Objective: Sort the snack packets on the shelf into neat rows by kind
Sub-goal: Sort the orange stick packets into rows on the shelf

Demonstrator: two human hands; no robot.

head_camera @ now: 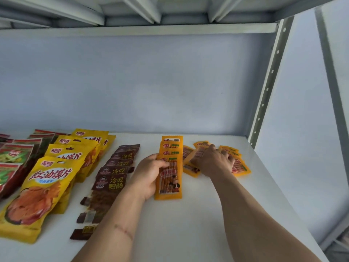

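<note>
On the white shelf [198, 224], the left hand [149, 176] sits at centre frame, thumb curled over the left edge of the nearest packet in a row of orange packets [171, 167] that overlap one another and run back toward the rear wall [151, 82]. Just right of that row, the right hand [213, 161] lies palm down on a loose pile of orange packets [239, 165], fingers bent onto them; whether it actually pinches one I cannot tell. The pile fans out unevenly, its rightmost packet well short of the shelf's right edge and the perforated upright post [268, 86]. Left of the left hand, a row of dark brown packets [111, 178] runs front to back, then a row of large yellow packets [49, 182], then red and green packets [13, 159] at the left frame edge. Bare white surface shows in front of the orange row, at lower centre and lower right, and behind the pile up to the wall.
</note>
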